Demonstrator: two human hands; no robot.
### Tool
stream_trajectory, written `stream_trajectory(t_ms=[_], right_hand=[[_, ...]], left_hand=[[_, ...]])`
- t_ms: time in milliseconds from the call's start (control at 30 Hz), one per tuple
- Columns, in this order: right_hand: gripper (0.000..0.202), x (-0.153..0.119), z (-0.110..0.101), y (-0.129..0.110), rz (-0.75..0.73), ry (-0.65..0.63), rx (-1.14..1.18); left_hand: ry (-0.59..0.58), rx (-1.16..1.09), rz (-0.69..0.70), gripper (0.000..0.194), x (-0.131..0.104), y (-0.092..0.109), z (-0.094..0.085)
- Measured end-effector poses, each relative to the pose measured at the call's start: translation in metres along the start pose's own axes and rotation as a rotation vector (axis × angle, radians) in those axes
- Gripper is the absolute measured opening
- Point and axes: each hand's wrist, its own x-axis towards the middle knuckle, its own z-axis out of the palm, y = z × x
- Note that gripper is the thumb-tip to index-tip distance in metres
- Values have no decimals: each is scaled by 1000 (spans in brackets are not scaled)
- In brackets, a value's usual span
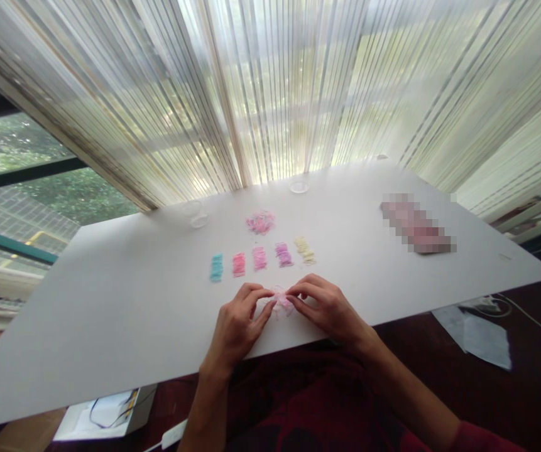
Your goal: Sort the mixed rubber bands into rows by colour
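Close to the table's near edge lies a small loose pile of thin pink bands (281,302), partly hidden by my fingers. My left hand (244,320) comes at the pile from the left, thumb and forefinger pinched on its edge. From the right, my right hand (324,307) pinches the same tangle, fingertips almost meeting the left ones. Just beyond the hands is a row of neat small stacks: blue (216,268), coral (239,264), pink (259,258), purple (284,255) and cream (305,250). Behind them sits a larger mixed heap (261,221), mostly pink.
On the white table (133,301), two clear round containers or lids, one at left (198,216) and one in the middle (299,186), stand toward the back. A blurred-out pinkish object (416,225) lies at right. A string curtain (270,94) hangs along the far edge.
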Motion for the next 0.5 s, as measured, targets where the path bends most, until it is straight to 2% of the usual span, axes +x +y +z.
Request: stream_trajectory(t_ms=[367,500], right_hand=[[10,0,-1,-1,3,2,42],[11,0,0,-1,26,-2,22]], left_hand=[[3,-42,30,15,4,2,-2],[-4,49,39,16,8,-1,-7]])
